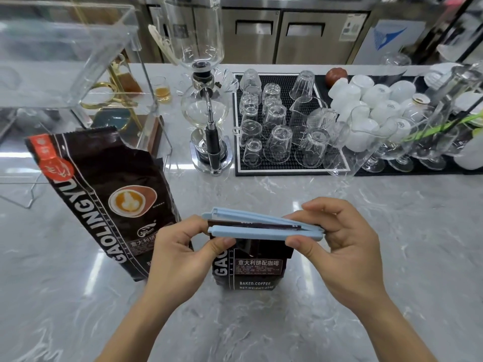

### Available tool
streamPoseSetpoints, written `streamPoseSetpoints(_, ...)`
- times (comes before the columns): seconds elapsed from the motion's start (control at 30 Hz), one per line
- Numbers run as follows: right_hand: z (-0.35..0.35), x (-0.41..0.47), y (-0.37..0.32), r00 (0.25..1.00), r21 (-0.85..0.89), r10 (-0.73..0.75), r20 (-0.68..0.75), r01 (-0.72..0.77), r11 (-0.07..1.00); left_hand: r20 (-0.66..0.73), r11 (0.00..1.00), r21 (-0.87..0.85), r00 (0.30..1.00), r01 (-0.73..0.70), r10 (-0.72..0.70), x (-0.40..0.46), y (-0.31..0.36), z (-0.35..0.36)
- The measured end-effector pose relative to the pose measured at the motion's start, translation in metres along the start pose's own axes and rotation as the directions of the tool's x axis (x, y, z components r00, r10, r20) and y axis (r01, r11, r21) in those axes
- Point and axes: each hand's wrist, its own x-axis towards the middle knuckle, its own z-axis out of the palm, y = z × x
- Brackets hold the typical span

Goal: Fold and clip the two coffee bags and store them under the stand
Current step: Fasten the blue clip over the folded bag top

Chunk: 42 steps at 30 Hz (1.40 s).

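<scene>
Both hands worked at the folded coffee bag (252, 267) standing on the marble counter (366, 231), the left hand (183, 254) pinching its fold, the right hand (337, 246) pinching the blue clip (261, 226) straddling that fold, arms not yet pressed together, beside the taller unfolded bag (104, 194).

Both hands, left (183, 249) and right (337, 241), pinch a blue clip (261, 227) over the folded coffee bag (253, 267).

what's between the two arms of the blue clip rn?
The folded top edge of the front coffee bag shows as a dark strip between the arms of the blue clip. The right hand covers the hinge end; the left hand hides the bag's left side.
</scene>
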Motion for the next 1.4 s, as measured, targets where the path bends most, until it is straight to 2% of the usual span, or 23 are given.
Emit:
streamPoseSetpoints(0.23, 0.006, 0.004, -0.003, 0.999, -0.087, 0.011, 0.05, -0.007, 0.996, -0.006, 0.997, -0.062, 0.999, -0.053, 0.053, -0.003, 0.003, 0.003)
streamPoseSetpoints(0.5, 0.006, 0.007, -0.008, 0.994, -0.134, 0.028, 0.107, -0.013, 0.991, 0.049, 0.993, -0.117, 0.998, -0.028, 0.034, -0.002, 0.001, 0.0)
streamPoseSetpoints(0.7, 0.002, 0.009, -0.009, 0.988, -0.177, 0.027, 0.152, 0.0, 0.984, 0.102, 0.973, -0.224, 0.994, 0.051, -0.029, -0.002, -0.002, 0.0)
streamPoseSetpoints(0.83, 0.001, 0.009, -0.007, 0.989, -0.155, 0.017, 0.149, 0.006, 0.988, 0.144, 0.959, -0.268, 0.988, 0.095, -0.058, -0.002, -0.002, 0.002)
streamPoseSetpoints(1.0, 0.005, 0.008, -0.007, 0.995, -0.082, 0.014, 0.097, -0.006, 0.997, 0.154, 0.972, -0.221, 0.987, 0.084, -0.05, -0.003, -0.001, 0.0)
streamPoseSetpoints(1.1, 0.007, 0.007, -0.005, 0.997, -0.055, 0.018, 0.069, -0.014, 0.998, 0.121, 0.985, -0.16, 0.992, 0.056, -0.037, -0.004, 0.0, -0.005)
streamPoseSetpoints(1.27, 0.006, 0.007, -0.002, 0.998, -0.044, 0.013, 0.063, -0.01, 0.999, 0.005, 0.975, -0.219, 1.0, 0.025, -0.024, -0.008, 0.006, -0.013)
streamPoseSetpoints(1.4, 0.005, 0.007, -0.001, 0.997, -0.022, -0.003, 0.077, 0.004, 1.0, -0.033, 0.971, -0.233, 0.998, 0.053, -0.062, -0.011, 0.008, -0.011)
